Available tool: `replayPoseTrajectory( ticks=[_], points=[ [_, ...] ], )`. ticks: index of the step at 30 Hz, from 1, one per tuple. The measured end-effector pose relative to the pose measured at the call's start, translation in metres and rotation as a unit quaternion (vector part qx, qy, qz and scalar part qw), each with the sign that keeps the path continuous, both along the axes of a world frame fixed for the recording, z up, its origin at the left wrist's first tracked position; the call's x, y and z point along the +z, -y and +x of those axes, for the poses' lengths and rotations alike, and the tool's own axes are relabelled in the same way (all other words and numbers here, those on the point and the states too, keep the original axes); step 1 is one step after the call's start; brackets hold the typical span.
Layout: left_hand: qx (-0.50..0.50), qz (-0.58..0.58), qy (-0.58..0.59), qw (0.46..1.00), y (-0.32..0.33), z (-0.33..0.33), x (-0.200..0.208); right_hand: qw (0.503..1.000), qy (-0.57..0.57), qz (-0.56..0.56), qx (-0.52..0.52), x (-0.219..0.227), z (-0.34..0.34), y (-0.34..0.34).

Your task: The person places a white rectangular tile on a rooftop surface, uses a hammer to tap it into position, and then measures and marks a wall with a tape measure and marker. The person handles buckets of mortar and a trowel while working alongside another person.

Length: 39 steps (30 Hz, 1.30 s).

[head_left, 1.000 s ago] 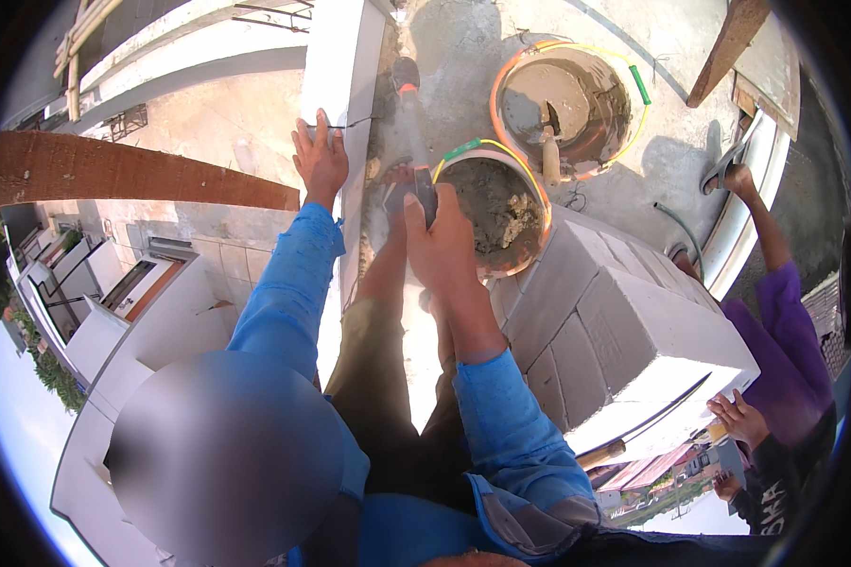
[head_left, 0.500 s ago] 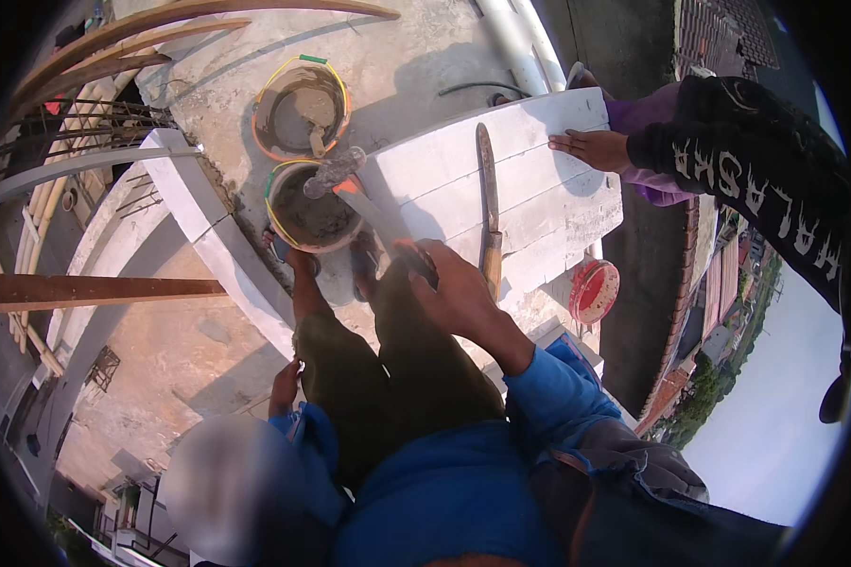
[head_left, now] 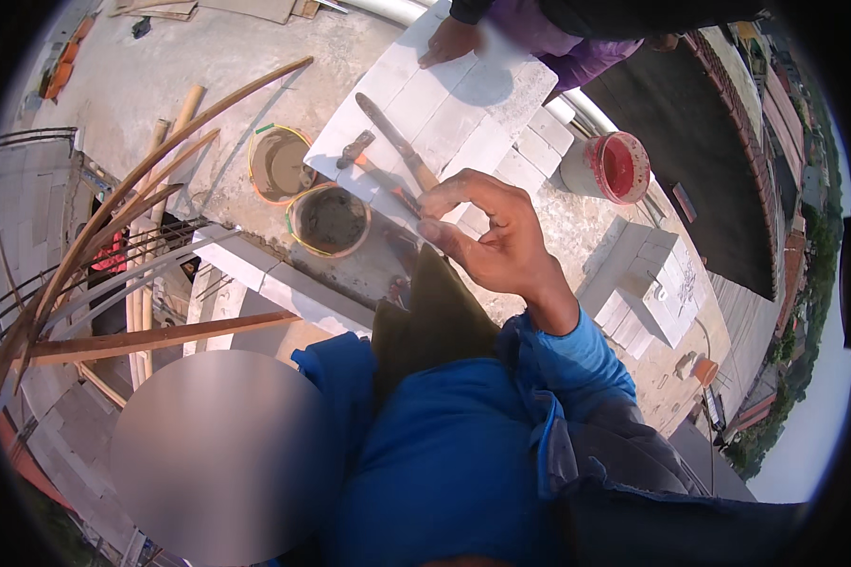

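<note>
A hammer with an orange-marked handle lies on the stack of white blocks. My right hand hovers at the handle's end, thumb and forefinger curved with a gap between them. Whether the fingertips still touch the handle is hard to tell. Beside the hammer rests a long blade with a wooden handle, like a machete; its handle end runs close to my fingers. My left hand is out of sight; only its blue sleeve shows, next to a blurred patch.
Two buckets of wet mortar, a nearer one and a farther one, stand left of the blocks. A co-worker's hand rests on the stack. A red-rimmed bucket and more white blocks are at right; wooden beams cross the left.
The hammer, held in my right hand above the mortar bucket before, now lies on the blocks, and my fingers have loosened. The view has turned; my left hand has left the picture.
</note>
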<state>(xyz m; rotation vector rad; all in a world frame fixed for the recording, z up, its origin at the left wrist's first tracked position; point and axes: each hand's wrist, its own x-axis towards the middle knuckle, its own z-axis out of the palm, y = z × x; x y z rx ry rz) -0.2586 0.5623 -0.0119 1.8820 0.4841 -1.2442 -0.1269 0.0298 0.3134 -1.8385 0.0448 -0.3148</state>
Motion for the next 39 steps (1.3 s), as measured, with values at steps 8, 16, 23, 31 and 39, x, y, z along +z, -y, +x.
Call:
replayPoseTrajectory(
  ticks=[8, 16, 23, 31, 39],
  points=[
    [-0.050, -0.072, 0.019, 0.996, 0.029, -0.001, 0.028, 0.936, 0.280, -0.088, 0.197, 0.262, -0.196, 0.008],
    [-0.216, 0.043, 0.138, 0.966, -0.003, -0.022, 0.043, 0.910, 0.298, -0.193, 0.213, 0.321, -0.297, -0.001],
    [-0.291, 0.037, 0.259, 0.920, -0.028, -0.054, 0.025, 0.912, 0.296, -0.212, 0.191, 0.317, -0.357, 0.027],
    [-0.063, -0.047, 0.276, 0.958, 0.048, -0.067, 0.046, 0.987, 0.112, -0.089, -0.076, 0.189, -0.376, 0.048],
    [-0.245, -0.180, 0.302, 0.903, 0.324, -0.042, 0.313, 0.925, -0.169, 0.330, -0.081, 0.002, -0.386, 0.058]
  ],
)
